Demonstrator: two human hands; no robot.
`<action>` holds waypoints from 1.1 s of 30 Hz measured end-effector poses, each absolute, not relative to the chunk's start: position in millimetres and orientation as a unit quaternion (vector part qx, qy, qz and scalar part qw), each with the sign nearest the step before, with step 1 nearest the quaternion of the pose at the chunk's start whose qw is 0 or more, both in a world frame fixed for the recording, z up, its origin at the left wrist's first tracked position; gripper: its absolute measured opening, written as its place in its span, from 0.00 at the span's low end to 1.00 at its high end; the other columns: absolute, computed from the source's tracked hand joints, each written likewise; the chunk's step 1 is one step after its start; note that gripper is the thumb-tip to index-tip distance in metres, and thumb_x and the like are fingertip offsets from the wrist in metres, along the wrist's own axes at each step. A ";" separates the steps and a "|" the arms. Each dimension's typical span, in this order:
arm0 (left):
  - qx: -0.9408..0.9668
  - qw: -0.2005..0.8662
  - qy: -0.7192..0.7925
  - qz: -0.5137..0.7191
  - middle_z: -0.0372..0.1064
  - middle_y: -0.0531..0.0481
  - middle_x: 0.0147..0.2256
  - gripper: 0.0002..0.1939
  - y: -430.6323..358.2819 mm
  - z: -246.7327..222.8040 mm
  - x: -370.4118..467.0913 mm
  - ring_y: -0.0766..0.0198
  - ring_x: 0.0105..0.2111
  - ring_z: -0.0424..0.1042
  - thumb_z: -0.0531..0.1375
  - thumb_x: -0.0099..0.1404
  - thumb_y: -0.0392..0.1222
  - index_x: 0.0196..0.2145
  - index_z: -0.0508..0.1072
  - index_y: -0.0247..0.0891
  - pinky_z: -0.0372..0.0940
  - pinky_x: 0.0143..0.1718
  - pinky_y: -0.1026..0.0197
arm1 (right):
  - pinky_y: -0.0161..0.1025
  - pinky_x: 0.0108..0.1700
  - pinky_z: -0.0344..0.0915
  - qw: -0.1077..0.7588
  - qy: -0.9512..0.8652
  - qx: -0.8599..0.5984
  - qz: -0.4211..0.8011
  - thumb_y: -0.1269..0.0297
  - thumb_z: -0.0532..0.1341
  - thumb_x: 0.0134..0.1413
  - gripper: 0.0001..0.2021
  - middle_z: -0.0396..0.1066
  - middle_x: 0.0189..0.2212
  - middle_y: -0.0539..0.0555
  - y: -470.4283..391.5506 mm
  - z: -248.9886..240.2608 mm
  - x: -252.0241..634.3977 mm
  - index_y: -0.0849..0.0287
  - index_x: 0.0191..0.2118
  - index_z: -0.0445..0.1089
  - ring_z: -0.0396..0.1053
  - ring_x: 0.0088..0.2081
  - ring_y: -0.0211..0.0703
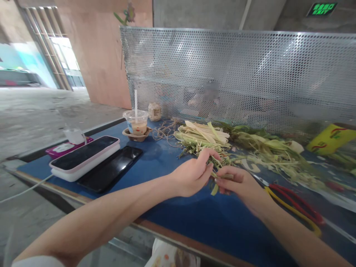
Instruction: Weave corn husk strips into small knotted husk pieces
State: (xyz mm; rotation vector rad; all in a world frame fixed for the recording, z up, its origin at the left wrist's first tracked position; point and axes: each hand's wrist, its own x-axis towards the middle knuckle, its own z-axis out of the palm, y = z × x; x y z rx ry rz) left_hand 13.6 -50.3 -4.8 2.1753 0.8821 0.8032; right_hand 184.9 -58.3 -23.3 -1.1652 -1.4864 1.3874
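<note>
Over the blue tabletop (178, 215), my left hand (194, 172) and my right hand (241, 185) meet near the middle. The left fingers are closed on thin green plant strips (214, 190), which look like husk or stem pieces. My right thumb and fingertips pinch the same strips from the other side. Just behind the hands lies a heap of pale husk strips (207, 133), with short chopped green stems (194, 148) in front of it. Scissors (296, 205) with red and yellow handles lie beside my right forearm.
On the left are a dark phone (111, 168), a white power bank-like device (86, 157) and a purple power strip (62, 148). A drink cup (136, 122) stands behind, near tangled twine (167, 129). Loose husks (264, 142) and a yellow packet (332, 139) lie right, before a perforated metal screen (236, 74).
</note>
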 end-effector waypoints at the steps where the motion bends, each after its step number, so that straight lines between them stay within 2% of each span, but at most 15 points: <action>1: 0.824 0.328 0.339 0.313 0.54 0.62 0.13 0.12 -49.8 -4.7 12.7 0.70 0.14 0.57 0.41 0.65 0.36 0.46 0.52 0.37 0.54 0.19 0.68 | 0.30 0.21 0.53 0.387 -0.590 -0.461 0.538 0.59 0.66 0.37 0.12 0.64 0.13 0.45 -59.2 -23.0 184.4 0.60 0.24 0.64 0.59 0.18 0.30; 4: 0.819 0.341 0.331 0.321 0.54 0.62 0.12 0.13 -47.8 -5.5 11.1 0.70 0.13 0.57 0.40 0.65 0.35 0.47 0.51 0.37 0.56 0.20 0.67 | 0.30 0.21 0.54 0.369 -0.608 -0.464 0.528 0.57 0.66 0.38 0.13 0.64 0.13 0.45 -59.5 -23.0 184.5 0.59 0.23 0.63 0.60 0.18 0.31; 7: 0.814 0.343 0.310 0.352 0.64 0.56 0.19 0.14 -45.4 -8.0 11.8 0.69 0.21 0.65 0.43 0.65 0.38 0.48 0.50 0.35 0.59 0.27 0.65 | 0.30 0.20 0.55 0.411 -0.601 -0.471 0.498 0.56 0.65 0.39 0.14 0.64 0.13 0.44 -56.6 -24.5 186.3 0.59 0.24 0.62 0.59 0.17 0.31; 10: 0.801 0.363 0.299 0.370 0.68 0.52 0.27 0.29 -43.3 -13.3 14.2 0.68 0.26 0.66 0.56 0.58 0.43 0.53 0.45 0.35 0.59 0.27 0.66 | 0.30 0.21 0.58 0.447 -0.605 -0.477 0.456 0.56 0.66 0.37 0.14 0.63 0.13 0.43 -53.4 -25.9 188.2 0.58 0.24 0.62 0.60 0.17 0.31; 12: 0.790 0.391 0.301 0.363 0.68 0.54 0.25 0.39 -42.2 -18.2 16.1 0.69 0.23 0.65 0.61 0.53 0.42 0.56 0.43 0.37 0.59 0.26 0.67 | 0.31 0.21 0.61 0.436 -0.626 -0.486 0.427 0.57 0.65 0.37 0.13 0.63 0.15 0.44 -52.9 -26.0 188.6 0.57 0.24 0.62 0.61 0.17 0.32; 15: 0.747 0.477 0.279 0.370 0.67 0.56 0.22 0.43 -41.1 -24.4 19.1 0.68 0.24 0.68 0.61 0.54 0.37 0.59 0.38 0.41 0.62 0.28 0.65 | 0.32 0.22 0.63 0.436 -0.649 -0.496 0.378 0.59 0.65 0.36 0.11 0.64 0.18 0.45 -55.3 -24.7 187.2 0.58 0.23 0.64 0.63 0.17 0.33; 18: 0.689 0.571 0.240 0.376 0.68 0.55 0.21 0.48 -40.3 -26.9 21.7 0.65 0.25 0.71 0.61 0.54 0.37 0.61 0.30 0.41 0.65 0.31 0.61 | 0.31 0.20 0.62 0.473 -0.635 -0.503 0.346 0.60 0.65 0.36 0.10 0.64 0.17 0.45 -58.4 -24.1 184.6 0.58 0.23 0.65 0.62 0.17 0.33; 21: 0.669 0.594 0.232 0.381 0.69 0.53 0.21 0.50 -40.1 -26.7 23.0 0.66 0.23 0.71 0.60 0.56 0.37 0.61 0.26 0.39 0.66 0.31 0.60 | 0.29 0.17 0.57 0.509 -0.602 -0.506 0.350 0.59 0.65 0.38 0.10 0.62 0.15 0.45 -59.1 -26.3 183.6 0.58 0.24 0.65 0.60 0.16 0.32; 28: 0.667 0.604 0.227 0.372 0.70 0.54 0.19 0.46 -41.9 -22.5 20.3 0.66 0.21 0.71 0.59 0.57 0.36 0.61 0.31 0.39 0.65 0.28 0.64 | 0.28 0.14 0.48 0.503 -0.581 -0.495 0.406 0.56 0.67 0.35 0.14 0.55 0.09 0.42 -52.4 -31.3 189.5 0.59 0.25 0.65 0.51 0.13 0.29; 31: 0.661 0.608 0.235 0.372 0.71 0.53 0.20 0.44 -41.1 -21.3 19.1 0.66 0.23 0.72 0.61 0.55 0.37 0.61 0.38 0.38 0.65 0.31 0.63 | 0.30 0.15 0.52 0.472 -0.590 -0.484 0.442 0.53 0.65 0.37 0.15 0.59 0.10 0.44 -50.7 -26.5 193.8 0.59 0.25 0.66 0.54 0.13 0.31; 33: 0.658 0.614 0.245 0.361 0.72 0.51 0.22 0.39 -38.9 -22.0 19.0 0.65 0.25 0.72 0.63 0.53 0.39 0.58 0.49 0.35 0.65 0.32 0.63 | 0.32 0.18 0.58 0.453 -0.610 -0.482 0.436 0.51 0.62 0.42 0.15 0.65 0.15 0.48 -51.5 -20.5 197.1 0.59 0.27 0.68 0.61 0.17 0.35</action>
